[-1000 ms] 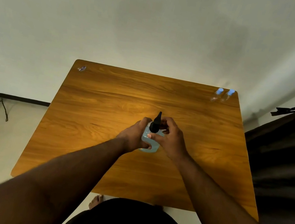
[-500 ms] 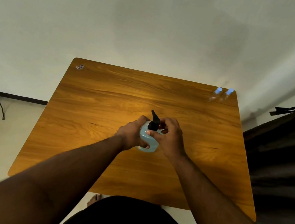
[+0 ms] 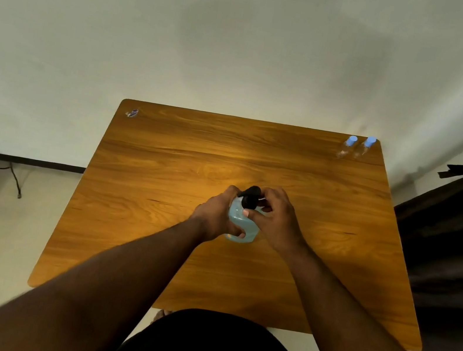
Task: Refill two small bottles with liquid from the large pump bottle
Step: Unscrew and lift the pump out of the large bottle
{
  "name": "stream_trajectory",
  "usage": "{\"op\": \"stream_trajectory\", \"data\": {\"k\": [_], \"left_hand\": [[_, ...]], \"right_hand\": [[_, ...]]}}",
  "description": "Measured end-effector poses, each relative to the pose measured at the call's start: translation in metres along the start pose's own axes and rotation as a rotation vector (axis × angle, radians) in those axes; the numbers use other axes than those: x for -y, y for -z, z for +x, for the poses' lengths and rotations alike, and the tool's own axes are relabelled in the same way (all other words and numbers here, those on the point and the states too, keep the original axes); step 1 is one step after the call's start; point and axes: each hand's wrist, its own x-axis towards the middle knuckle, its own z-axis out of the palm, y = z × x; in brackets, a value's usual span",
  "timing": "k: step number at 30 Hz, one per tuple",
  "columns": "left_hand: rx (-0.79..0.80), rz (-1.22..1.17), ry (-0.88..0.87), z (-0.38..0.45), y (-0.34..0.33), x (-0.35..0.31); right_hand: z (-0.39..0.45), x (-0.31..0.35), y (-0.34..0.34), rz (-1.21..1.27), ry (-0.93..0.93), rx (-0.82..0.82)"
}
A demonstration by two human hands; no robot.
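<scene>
Turned since a second ago, the black pump head (image 3: 250, 197) now points its spout up and to the left rather than straight away from the person. At the far left corner of the wooden table (image 3: 153, 223) lies a small unidentifiable object (image 3: 132, 112). At centre, the left hand (image 3: 217, 214) grips the large pump bottle (image 3: 242, 223) of blue liquid, while the right hand (image 3: 275, 218) pinches the pump collar, apparently unscrewing it. Far right, two small bottles (image 3: 355, 147) stand capped and seemingly empty at the table's back corner; both refills appear still ahead.
</scene>
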Motion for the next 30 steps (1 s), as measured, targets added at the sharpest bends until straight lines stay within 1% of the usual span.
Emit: {"op": "stream_trajectory", "data": {"k": [2, 4, 8, 10, 14, 16, 17, 20, 22, 24, 26, 30], "left_hand": [[0.002, 0.018, -0.003, 0.0, 0.0, 0.0], [0.003, 0.024, -0.009, 0.0, -0.001, 0.002], [0.005, 0.034, -0.011, 0.0, -0.001, 0.002], [0.0, 0.026, -0.006, 0.001, 0.0, 0.001], [0.007, 0.037, -0.004, 0.001, 0.0, 0.001], [0.001, 0.041, -0.011, 0.001, -0.002, 0.002], [-0.002, 0.043, -0.014, 0.001, -0.002, 0.002], [-0.011, 0.052, -0.007, 0.0, -0.002, 0.001], [-0.019, 0.046, 0.003, 0.0, -0.002, -0.001], [-0.021, 0.046, 0.007, 0.0, -0.002, -0.002], [-0.02, 0.045, 0.004, -0.001, -0.003, -0.002], [-0.02, 0.049, 0.004, -0.001, -0.003, 0.0]], "right_hand": [[-0.005, -0.001, 0.002, 0.011, 0.03, 0.058], [-0.006, -0.001, 0.0, 0.003, 0.037, 0.069], [-0.003, 0.002, -0.007, 0.024, -0.034, -0.059], [-0.003, 0.002, -0.009, 0.043, -0.029, -0.084], [-0.009, -0.002, -0.004, 0.131, -0.012, 0.006], [-0.008, -0.003, 0.001, 0.121, -0.002, 0.059], [-0.007, -0.002, 0.002, 0.091, -0.004, 0.06], [-0.003, 0.003, -0.005, 0.018, -0.009, -0.051], [-0.003, 0.007, -0.008, 0.092, -0.029, -0.061], [-0.005, 0.007, -0.006, 0.223, -0.069, 0.004], [-0.006, 0.005, -0.004, 0.267, -0.093, 0.045], [-0.005, 0.005, -0.01, 0.178, -0.124, -0.068]]}}
